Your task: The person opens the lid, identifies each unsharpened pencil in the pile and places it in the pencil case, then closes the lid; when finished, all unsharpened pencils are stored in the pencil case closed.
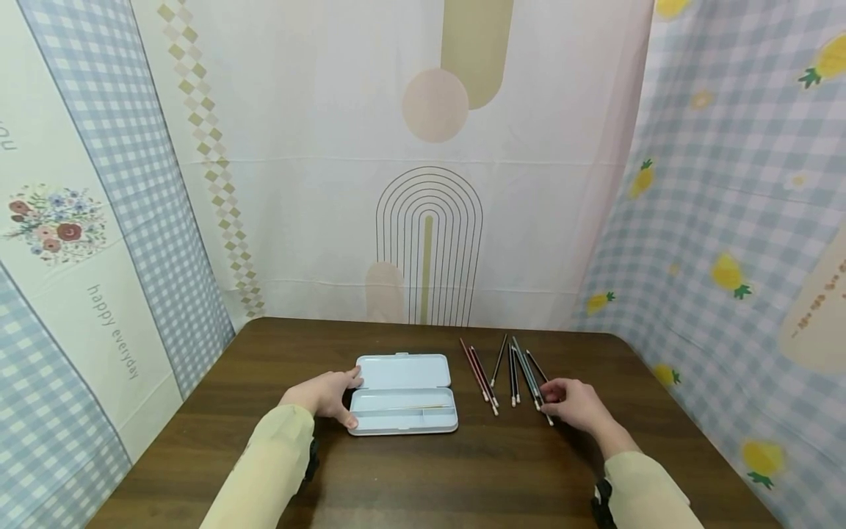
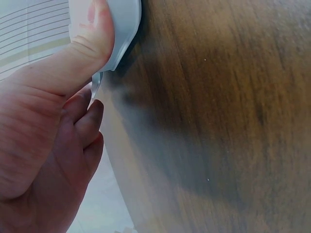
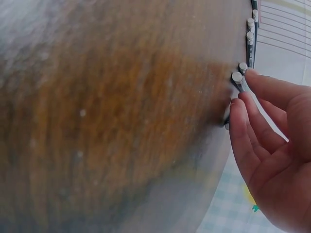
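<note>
A light-coloured pencil case (image 1: 401, 372) lies with its lid folded back on the brown table. My left hand (image 1: 324, 397) grips its left end, the thumb (image 2: 101, 39) on the tray's near corner and the fingers around by the lid. Inside the divided tray rests a thin golden pencil (image 1: 426, 407). To the right, my right hand (image 1: 578, 404) reaches over the rightmost pencils, thumb and fingertips parted around their eraser ends. A green pencil (image 1: 526, 375) ends at the thumb, and its white eraser (image 3: 236, 77) shows there; a dark pencil (image 1: 537, 365) runs under the fingers.
Between the case and my right hand lie red pencils (image 1: 474, 371) and several black pencils (image 1: 513, 376), erasers toward me. The wooden table (image 1: 410, 485) ends at a patterned cloth backdrop (image 1: 317, 242), with checked cloth (image 1: 667, 257) hanging on the right.
</note>
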A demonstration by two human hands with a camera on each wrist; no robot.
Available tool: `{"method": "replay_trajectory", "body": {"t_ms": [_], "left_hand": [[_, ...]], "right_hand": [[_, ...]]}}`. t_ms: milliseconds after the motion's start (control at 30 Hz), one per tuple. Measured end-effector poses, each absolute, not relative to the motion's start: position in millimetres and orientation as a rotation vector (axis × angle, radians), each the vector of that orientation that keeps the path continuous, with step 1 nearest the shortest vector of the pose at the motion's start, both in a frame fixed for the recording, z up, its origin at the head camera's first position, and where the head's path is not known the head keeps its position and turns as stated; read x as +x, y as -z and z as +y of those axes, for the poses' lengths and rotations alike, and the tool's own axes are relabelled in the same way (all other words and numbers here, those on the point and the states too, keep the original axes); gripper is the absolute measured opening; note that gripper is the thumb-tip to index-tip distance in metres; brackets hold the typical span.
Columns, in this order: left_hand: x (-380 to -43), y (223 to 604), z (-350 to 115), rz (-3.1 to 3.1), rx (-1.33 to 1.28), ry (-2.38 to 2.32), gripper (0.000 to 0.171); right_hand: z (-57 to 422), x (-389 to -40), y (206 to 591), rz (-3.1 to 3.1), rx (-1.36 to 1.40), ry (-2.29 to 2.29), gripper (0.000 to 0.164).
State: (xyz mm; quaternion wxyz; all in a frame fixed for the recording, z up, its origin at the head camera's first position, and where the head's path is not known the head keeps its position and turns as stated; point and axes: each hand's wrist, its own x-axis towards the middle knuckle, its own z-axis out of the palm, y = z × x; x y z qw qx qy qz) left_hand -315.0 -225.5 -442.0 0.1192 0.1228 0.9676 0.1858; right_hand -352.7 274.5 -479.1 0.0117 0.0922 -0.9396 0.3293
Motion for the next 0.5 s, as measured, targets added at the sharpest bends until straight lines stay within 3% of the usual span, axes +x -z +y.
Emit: {"method": "replay_trajectory", "body": {"t_ms": [500], "left_hand": [[-314.7,441.8,-224.6,2.832,0.365,-0.539,0.092]], "right_hand": [[272.0,-353.7,482.6,-2.951,0.246,-1.04,0.035]]}}
